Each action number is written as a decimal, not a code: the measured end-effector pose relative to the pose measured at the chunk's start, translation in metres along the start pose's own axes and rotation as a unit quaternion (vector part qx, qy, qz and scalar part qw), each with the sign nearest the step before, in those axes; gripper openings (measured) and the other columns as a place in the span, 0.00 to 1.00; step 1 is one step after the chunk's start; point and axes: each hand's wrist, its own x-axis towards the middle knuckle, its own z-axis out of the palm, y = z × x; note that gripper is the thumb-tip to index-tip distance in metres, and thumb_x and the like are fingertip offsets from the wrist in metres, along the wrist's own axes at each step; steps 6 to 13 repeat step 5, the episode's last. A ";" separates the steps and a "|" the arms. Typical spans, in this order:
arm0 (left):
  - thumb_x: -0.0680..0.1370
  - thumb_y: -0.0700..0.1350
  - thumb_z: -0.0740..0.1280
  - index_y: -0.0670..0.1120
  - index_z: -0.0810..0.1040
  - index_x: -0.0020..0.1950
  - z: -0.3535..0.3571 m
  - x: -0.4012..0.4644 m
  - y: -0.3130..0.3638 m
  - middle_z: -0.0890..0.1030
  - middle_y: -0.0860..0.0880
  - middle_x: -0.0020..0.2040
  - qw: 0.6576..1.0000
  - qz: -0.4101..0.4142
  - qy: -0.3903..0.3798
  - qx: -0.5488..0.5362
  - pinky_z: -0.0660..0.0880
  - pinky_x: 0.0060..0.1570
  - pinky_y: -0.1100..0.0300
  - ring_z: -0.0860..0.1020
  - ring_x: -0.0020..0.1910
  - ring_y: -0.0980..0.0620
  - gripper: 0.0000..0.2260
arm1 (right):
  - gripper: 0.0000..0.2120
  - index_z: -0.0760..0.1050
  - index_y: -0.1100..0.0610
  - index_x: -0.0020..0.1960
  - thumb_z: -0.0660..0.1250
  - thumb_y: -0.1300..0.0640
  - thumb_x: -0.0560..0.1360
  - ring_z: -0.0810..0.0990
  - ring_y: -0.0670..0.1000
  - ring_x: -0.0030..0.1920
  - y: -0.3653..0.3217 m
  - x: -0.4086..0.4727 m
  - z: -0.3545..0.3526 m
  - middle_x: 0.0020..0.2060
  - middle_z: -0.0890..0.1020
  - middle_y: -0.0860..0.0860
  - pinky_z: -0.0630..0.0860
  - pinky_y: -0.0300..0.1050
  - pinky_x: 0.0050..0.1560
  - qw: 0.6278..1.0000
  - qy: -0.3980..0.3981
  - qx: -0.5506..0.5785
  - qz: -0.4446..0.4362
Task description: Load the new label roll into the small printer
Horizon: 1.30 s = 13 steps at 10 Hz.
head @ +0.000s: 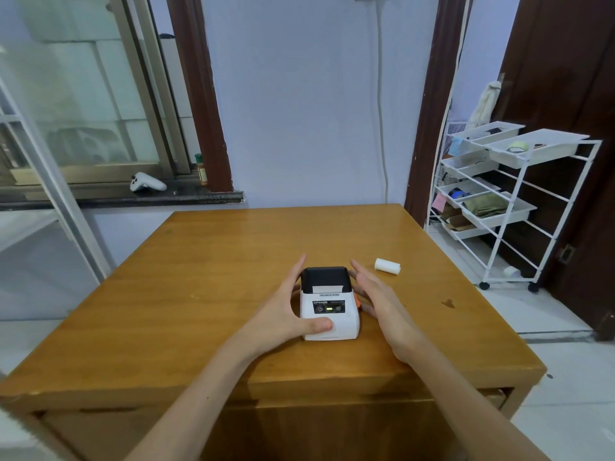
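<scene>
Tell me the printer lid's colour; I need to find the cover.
The lid is black, on a white printer; head view shows it best.

The left hand point(287, 307) and right hand point(379, 302) extend forward flat, palms facing inward.

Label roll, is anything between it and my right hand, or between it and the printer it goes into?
Only bare table separates the label roll from the right hand. That hand itself lies between roll and printer, and the printer's black lid looks shut.
</scene>
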 end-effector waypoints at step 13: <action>0.62 0.65 0.75 0.65 0.47 0.80 -0.003 -0.004 0.004 0.63 0.70 0.70 0.999 -0.006 0.009 -0.031 0.63 0.70 0.57 0.65 0.71 0.60 0.53 | 0.26 0.68 0.44 0.73 0.56 0.38 0.77 0.68 0.44 0.71 -0.003 -0.011 0.003 0.71 0.72 0.44 0.62 0.50 0.74 0.989 0.115 -0.088 -0.037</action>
